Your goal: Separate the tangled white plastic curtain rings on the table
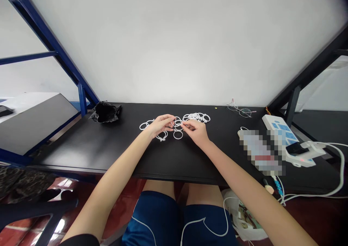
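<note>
My left hand and my right hand meet above the middle of the black table. Between their fingertips they pinch several thin white rings, which overlap each other. Just below these, one more ring shows; whether it hangs from them or lies on the table I cannot tell. More white rings lie beside and partly behind my left hand. A heap of similar looped rings sits just beyond my right hand, which hides part of it.
A crumpled black plastic bag stands open at the back left of the black table. Eyeglasses rest at the back right. Nearer on the right are a blurred-out phone, a power strip and white cables.
</note>
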`<state>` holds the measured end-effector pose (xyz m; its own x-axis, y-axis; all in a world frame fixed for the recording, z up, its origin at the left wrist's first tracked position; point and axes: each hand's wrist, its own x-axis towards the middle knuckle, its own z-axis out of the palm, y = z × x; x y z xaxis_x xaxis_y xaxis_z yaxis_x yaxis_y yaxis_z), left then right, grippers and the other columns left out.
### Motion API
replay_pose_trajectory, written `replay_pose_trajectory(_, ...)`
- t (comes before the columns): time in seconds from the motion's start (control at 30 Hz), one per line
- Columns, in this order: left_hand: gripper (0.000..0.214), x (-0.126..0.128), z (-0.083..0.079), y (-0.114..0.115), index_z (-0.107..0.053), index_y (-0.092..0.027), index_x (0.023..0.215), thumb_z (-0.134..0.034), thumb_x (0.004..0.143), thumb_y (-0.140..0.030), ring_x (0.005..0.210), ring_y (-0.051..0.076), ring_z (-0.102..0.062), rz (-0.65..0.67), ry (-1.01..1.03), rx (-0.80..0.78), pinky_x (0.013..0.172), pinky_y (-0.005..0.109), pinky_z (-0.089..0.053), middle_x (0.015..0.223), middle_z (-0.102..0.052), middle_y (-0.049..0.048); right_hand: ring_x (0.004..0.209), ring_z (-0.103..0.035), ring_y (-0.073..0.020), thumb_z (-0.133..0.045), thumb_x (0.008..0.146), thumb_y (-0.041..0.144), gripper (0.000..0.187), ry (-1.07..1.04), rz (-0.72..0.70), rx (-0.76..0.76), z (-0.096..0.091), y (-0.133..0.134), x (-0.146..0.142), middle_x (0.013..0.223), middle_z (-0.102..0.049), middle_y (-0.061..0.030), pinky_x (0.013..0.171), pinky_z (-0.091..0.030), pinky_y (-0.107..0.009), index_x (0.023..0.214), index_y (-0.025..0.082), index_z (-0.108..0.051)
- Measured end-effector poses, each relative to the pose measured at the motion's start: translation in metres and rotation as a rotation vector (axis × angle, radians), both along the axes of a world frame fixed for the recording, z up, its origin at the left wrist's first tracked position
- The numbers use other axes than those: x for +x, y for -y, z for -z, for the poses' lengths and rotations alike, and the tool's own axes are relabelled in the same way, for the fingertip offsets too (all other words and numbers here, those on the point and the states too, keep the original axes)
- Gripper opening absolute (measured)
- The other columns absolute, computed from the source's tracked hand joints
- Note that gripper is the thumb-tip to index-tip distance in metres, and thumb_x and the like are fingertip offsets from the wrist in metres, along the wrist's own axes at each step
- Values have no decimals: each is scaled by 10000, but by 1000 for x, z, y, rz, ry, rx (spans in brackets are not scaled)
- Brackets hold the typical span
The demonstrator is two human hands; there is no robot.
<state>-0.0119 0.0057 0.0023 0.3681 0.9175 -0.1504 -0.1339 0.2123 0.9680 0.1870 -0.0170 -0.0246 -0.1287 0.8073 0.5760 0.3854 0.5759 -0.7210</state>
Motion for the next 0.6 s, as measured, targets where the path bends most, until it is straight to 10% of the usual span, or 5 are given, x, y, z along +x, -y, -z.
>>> replay_pose_trajectory(0.6,642,4,0,7,-566,-198,1260,-812,670,-263,788,116,-602,77,-103,283,679,256,-542,920,-579,21,640,-695,-234,-762,695,486,308,-313,-113,-283,-2,0,-3,715,-709,-55,536,-589,-368,801,198,-737)
